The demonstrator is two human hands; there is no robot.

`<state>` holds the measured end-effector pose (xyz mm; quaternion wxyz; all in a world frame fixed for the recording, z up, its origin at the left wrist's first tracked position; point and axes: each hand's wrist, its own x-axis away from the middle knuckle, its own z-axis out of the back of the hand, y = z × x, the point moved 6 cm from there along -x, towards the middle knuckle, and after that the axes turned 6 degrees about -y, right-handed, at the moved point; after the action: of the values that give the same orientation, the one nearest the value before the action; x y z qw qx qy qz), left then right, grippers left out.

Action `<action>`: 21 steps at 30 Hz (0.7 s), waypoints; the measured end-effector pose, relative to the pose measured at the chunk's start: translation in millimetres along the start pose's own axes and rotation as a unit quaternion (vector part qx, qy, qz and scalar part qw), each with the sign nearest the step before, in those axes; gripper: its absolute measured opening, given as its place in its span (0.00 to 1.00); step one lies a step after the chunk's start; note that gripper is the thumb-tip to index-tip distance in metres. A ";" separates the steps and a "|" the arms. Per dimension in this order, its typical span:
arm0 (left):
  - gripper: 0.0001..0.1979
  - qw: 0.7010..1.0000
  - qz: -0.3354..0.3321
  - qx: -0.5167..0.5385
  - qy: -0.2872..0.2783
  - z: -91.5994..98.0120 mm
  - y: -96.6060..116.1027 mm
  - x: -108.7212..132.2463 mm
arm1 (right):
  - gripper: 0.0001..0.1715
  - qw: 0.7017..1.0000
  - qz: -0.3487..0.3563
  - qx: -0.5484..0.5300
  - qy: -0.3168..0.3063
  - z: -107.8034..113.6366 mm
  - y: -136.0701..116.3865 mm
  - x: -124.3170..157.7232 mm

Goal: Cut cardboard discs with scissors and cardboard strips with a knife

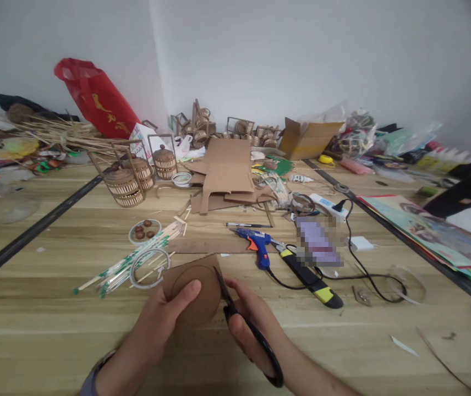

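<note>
My left hand [163, 319] grips a piece of brown cardboard [202, 300], its thumb lying flat on top. A circle is drawn on the cardboard, and the right edge is cut round along that line. In my right hand [256, 324] is a pair of black-handled scissors [229, 300], its blades pointing away from me at the cardboard's right edge. Just beyond lie a white ring [150, 286] and paper-wrapped sticks [114, 272] on the left. A blue glue gun [260, 242] and a black-and-yellow utility knife [312, 278] rest to the right.
Small bamboo baskets [124, 190] stand at the left, stacked cardboard [229, 176] in the middle. A power strip [328, 206] with a black cable lies right of it. Round brown beads [147, 224] sit in a ring. A red bag [95, 99] leans at the back.
</note>
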<state>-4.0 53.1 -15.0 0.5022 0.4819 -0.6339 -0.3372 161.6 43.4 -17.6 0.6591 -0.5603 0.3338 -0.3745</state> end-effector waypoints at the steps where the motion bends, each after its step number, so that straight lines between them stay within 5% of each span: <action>1: 0.25 1.000 0.001 0.001 0.001 0.1 0.0 0.3 | 0.58 1.000 0.001 0.002 -0.001 -0.1 -0.3 -0.2; 11: 0.20 0.999 0.012 0.008 0.030 -3.1 3.7 6.5 | 0.53 1.000 0.014 0.016 0.011 0.1 3.8 0.3; 21: 0.30 1.000 0.011 -0.015 -0.008 1.8 2.3 -2.0 | 0.48 1.000 0.020 0.015 0.000 0.4 4.1 0.2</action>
<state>-6.4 55.7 -14.0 0.5078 0.4643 -0.6383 -0.3451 162.5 43.8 -21.6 0.6751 -0.5432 0.3394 -0.3660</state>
